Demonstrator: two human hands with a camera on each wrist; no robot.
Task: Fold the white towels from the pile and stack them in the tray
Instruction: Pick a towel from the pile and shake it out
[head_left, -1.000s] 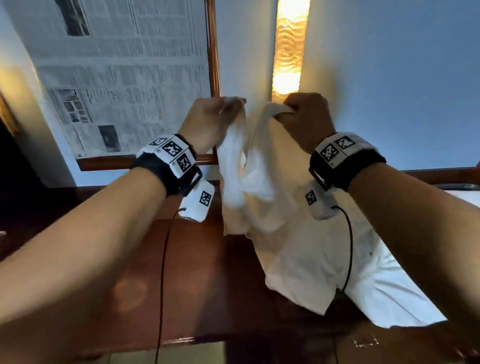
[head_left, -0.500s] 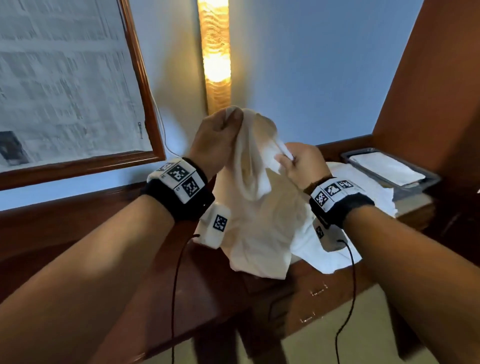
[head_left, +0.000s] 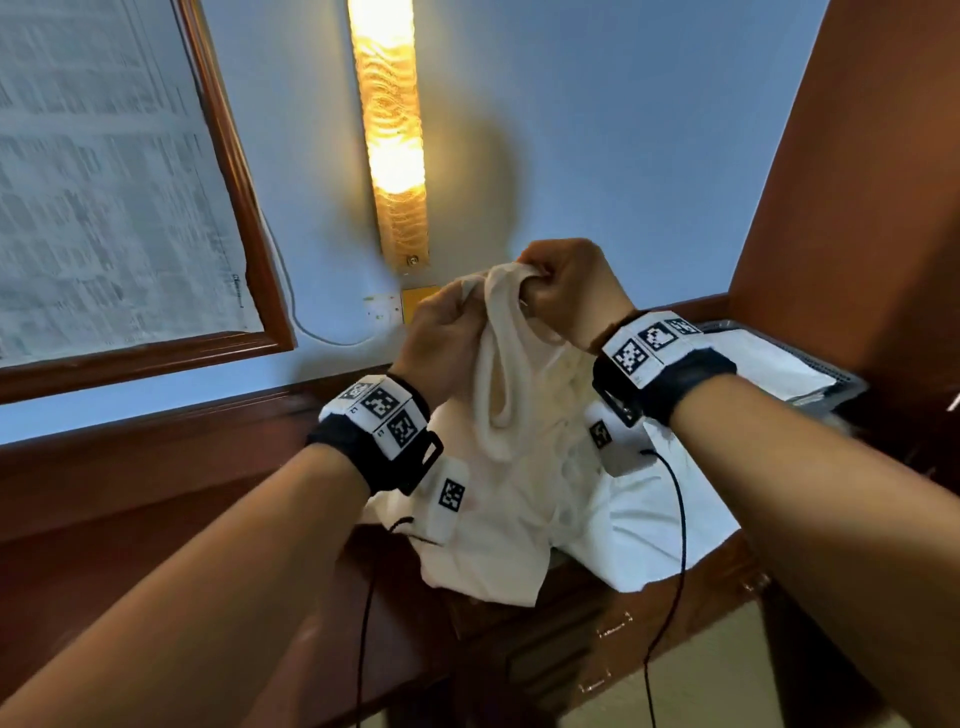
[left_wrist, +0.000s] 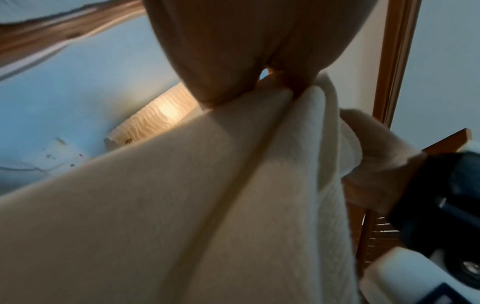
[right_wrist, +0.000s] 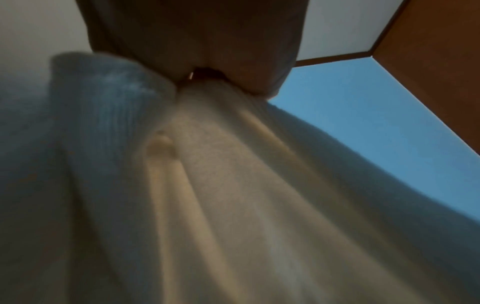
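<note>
Both hands hold one crumpled white towel up in front of the wall, above the desk. My left hand grips its top edge on the left; my right hand pinches a bunched fold just to the right, fingers curled into the cloth. The towel hangs down in loose folds onto the pile of white towels on the desk. In the left wrist view the towel runs out of my fist; the right wrist view shows the same towel gathered in the fingers. A grey tray with a folded towel stands at the right.
The dark wooden desk runs along a blue wall. A framed newspaper sheet hangs at the left, a lit wall lamp in the middle. A tall wooden cabinet stands right of the tray. Wrist cables hang over the desk's front edge.
The view has swung right, bringing tray and cabinet into sight. My right hand has risen and closed in on the left, so the two grips on the towel now sit close together.
</note>
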